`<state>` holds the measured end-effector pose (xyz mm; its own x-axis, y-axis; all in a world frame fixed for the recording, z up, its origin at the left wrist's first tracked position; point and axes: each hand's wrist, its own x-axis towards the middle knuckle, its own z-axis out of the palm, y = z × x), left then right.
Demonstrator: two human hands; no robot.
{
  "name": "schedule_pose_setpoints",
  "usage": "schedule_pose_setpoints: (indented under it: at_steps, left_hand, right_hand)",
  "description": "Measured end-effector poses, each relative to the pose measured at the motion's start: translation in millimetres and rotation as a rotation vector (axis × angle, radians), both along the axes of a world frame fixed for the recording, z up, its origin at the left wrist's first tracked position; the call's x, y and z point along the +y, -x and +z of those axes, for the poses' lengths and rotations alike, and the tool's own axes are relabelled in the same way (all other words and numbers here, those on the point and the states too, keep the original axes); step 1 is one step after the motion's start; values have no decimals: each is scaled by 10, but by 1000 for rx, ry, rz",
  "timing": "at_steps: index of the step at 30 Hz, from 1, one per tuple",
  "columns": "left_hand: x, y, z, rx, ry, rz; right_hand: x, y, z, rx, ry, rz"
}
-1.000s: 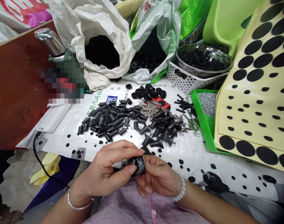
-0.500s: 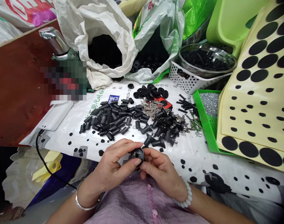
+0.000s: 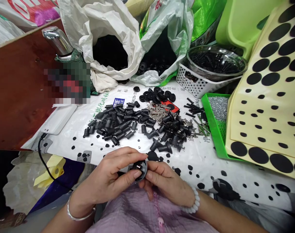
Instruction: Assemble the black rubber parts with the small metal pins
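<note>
A round black plastic part (image 3: 142, 171) with a hollow inside is held between both hands, close to my body at the table's front edge. Thumb and fingers of my left hand (image 3: 118, 170) pinch it from the left. My right hand (image 3: 163, 176) grips its right side, thumb and fingertips closed on the rim. Just beyond lie a pile of black plastic cylinders (image 3: 113, 124), several flared black parts (image 3: 175, 129) and thin metal strips (image 3: 157, 111). Black round discs (image 3: 157, 94) are heaped farther back.
White sacks (image 3: 135, 64) of black parts stand open at the back. A metal bowl (image 3: 241, 69) rests on a white basket (image 3: 195, 85). To the right are a green tray (image 3: 216, 139) and sheets of black stickers (image 3: 270, 123). A cable (image 3: 40, 152) hangs at the left.
Both hands have moved slightly down and left with the round part. It is turned so that its hollow side and a shiny bit inside show more.
</note>
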<state>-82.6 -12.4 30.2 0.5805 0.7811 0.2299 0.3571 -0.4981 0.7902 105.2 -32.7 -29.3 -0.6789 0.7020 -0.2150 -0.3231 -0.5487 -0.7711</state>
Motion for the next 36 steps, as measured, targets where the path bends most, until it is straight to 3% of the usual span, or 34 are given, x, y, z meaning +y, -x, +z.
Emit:
schedule_pose_setpoints:
  at_steps: [6, 10, 15, 23, 32, 36]
  left_hand:
    - [-17, 12, -41, 0, -101, 54]
    - [-53, -14, -142, 31, -192, 149]
    - [-101, -29, -265, 85, -281, 261]
    - [-158, -24, -208, 85, -297, 270]
    - [-156, -67, -238, 207, -404, 278]
    - [-147, -146, -328, 222, -428, 317]
  right_hand:
    - [-38, 58, -70, 99, 64, -58]
    - [0, 51, -55, 35, 36, -133]
    - [67, 16, 39, -135, -88, -213]
    - [101, 21, 179, -305, -256, -227]
    - [91, 37, 155, -390, -338, -242]
    - [115, 39, 128, -572, -582, -319]
